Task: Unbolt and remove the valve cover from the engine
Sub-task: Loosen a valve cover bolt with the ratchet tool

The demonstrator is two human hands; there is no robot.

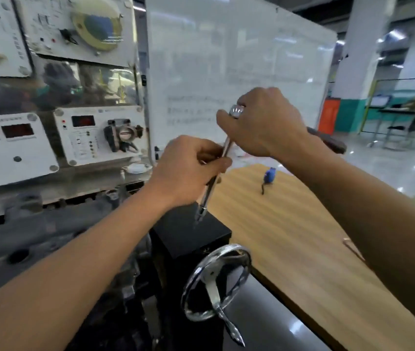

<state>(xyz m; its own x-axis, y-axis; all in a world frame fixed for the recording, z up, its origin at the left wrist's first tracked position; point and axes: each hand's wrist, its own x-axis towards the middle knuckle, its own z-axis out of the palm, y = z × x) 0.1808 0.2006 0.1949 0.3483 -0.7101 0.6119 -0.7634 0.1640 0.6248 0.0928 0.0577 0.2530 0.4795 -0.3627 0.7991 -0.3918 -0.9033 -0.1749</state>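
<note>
Valve cover (24, 236) blurred at left; both hands' grips, left (188, 171) and right (264, 125), pinch a half-hidden metal tool (211, 188).

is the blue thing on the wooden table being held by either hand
No, the blue object lies alone on the wooden table; both hands grip a metal tool.

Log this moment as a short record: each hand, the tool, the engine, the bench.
left hand: closed around the shaft of the extension bar
right hand: gripping the ratchet at the bar's top
tool: raised, tilted, lower tip above the black box
engine: lower left, untouched
wooden bench: holds a blue object
chrome handwheel: foreground
</note>
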